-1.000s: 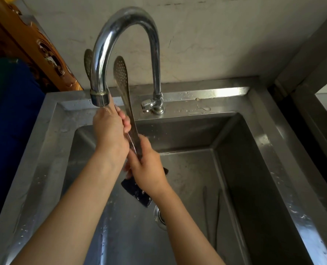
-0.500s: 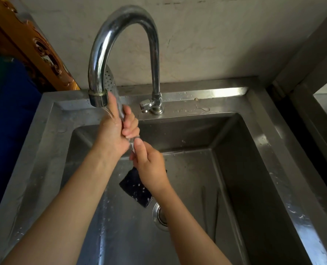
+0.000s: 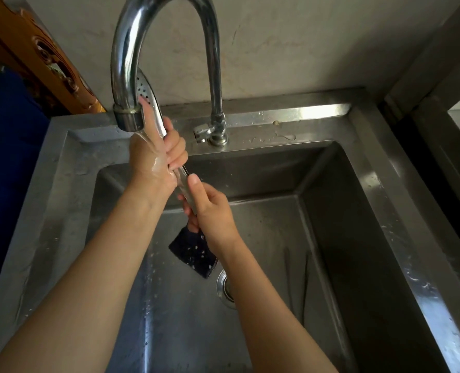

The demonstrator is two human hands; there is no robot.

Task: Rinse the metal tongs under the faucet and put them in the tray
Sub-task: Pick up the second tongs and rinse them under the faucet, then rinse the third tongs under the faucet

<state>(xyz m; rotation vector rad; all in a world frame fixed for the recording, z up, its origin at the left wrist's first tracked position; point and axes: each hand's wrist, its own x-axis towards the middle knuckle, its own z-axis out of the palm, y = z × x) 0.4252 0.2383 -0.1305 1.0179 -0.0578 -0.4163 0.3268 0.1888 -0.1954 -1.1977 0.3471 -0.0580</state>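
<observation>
1. A person's two bare arms reach into a stainless steel sink (image 3: 277, 114), seen from above.
2. The metal tongs (image 3: 146, 92) stand nearly upright beneath the spout of a tall curved faucet (image 3: 125, 63), their perforated tip rising just behind the spout.
3. The left hand (image 3: 156, 154) is clenched around the upper part of the tongs, fingers (image 3: 176, 150) wrapped round the metal. Water runs from the spout over the back of this hand.
4. The right hand (image 3: 212, 214) grasps the lower end of the tongs, thumb pressed along the shaft, just below the left hand.
5. A dark blue sponge (image 3: 193, 251), flecked with white foam, sticks out beneath the right hand. Whether the fingers hold it cannot be told.
6. The round drain (image 3: 224, 289) lies in the wet basin floor, just beside the sponge.
7. A carved wooden frame (image 3: 48, 57) leans at upper left.
</observation>
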